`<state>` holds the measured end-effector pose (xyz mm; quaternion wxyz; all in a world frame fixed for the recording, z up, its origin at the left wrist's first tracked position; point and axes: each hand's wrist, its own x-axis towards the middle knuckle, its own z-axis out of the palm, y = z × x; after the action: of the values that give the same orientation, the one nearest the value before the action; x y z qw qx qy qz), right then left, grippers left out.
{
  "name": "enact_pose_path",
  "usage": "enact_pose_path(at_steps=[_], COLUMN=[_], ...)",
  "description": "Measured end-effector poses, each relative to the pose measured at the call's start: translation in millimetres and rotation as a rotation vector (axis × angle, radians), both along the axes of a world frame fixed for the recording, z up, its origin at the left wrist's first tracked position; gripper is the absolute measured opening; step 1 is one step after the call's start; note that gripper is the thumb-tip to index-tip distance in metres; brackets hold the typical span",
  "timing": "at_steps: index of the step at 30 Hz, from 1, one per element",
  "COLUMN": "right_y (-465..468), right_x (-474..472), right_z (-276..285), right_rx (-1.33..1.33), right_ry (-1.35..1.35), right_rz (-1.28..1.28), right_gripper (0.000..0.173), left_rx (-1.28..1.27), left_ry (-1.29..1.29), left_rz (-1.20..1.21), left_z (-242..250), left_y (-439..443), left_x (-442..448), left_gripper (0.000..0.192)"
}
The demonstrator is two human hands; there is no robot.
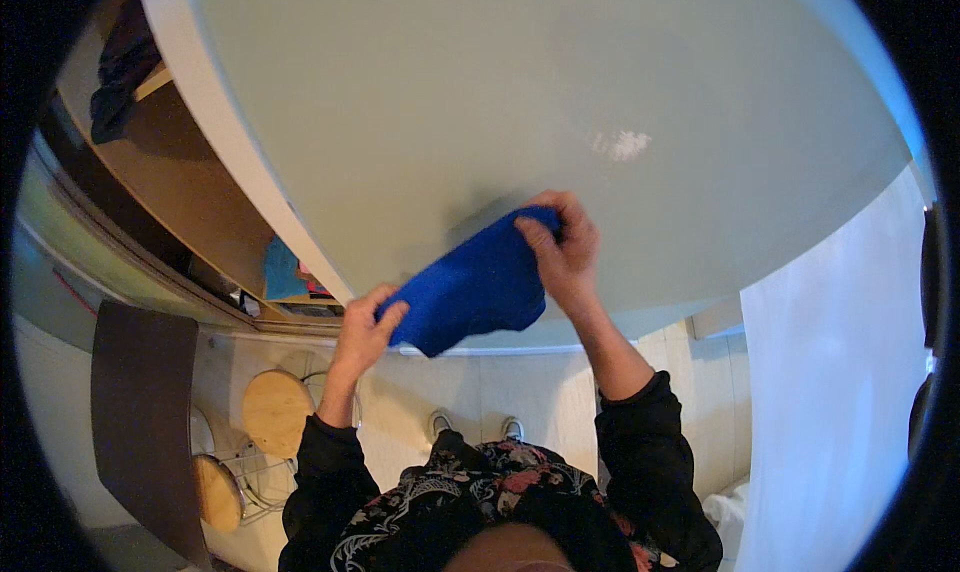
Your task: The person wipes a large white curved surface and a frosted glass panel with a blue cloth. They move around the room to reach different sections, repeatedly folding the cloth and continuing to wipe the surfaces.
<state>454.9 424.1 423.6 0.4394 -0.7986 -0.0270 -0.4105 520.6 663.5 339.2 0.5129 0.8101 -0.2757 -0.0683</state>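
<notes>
A blue cloth (480,287) is stretched slantwise between my two hands, its lower edge hanging loose. My left hand (369,326) pinches the cloth's lower left end between thumb and fingers. Higher up and to the right, my right hand (566,246) grips its upper corner, the thumb on the near side. Behind the cloth stands a broad pale grey-green panel (420,107); whether it is a wall or a door I cannot tell. A white, rough-edged patch (628,145) marks the panel above my right hand. Whether the cloth touches the panel is unclear.
Left of the panel's white edge (225,144) is an open cupboard with a brown shelf (191,197), folded cloths (283,272) and a dark hanging garment (120,77). Wooden-topped round stools (277,413) stand lower left, beside a dark brown board (142,422). White fabric (832,392) hangs at right.
</notes>
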Motion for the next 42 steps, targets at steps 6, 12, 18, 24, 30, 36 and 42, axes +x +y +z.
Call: enact_pose_path(at_steps=[6,12,18,24,30,36,42], right_y=[-1,-17,-40,-68,-147,-140,-86], right_x=[39,55,57,50,10,-48,29], right_z=[77,136,152,152,166,153,138], right_rx=[-0.221,-0.397,-0.605,-0.668,-0.550,-0.180,-0.757], right_ry=[-0.341,-0.546,-0.679,-0.685,-0.633,-0.927,-0.624], right_rz=[-0.007,-0.093,-0.182,-0.282,-0.545,-0.532,-0.425], right_gripper=[0.014,0.015,0.018,0.019,0.019,0.016,0.041], left_rx=[0.051,0.049,-0.072,-0.312,-0.186,-0.234,-0.266], left_ry=[-1.120,-1.496,-1.404,-1.518,-1.494,-1.454,-1.509], left_rz=[0.545,0.771,0.987,0.943,0.755,0.579,0.494], left_z=[92,190,223,207,205,227,241], left_y=[10,-12,-27,-76,-162,-229,-201], left_x=[62,96,92,96,73,39,48], left_gripper=[0.019,0.017,0.024,0.019,0.063,0.068,0.061])
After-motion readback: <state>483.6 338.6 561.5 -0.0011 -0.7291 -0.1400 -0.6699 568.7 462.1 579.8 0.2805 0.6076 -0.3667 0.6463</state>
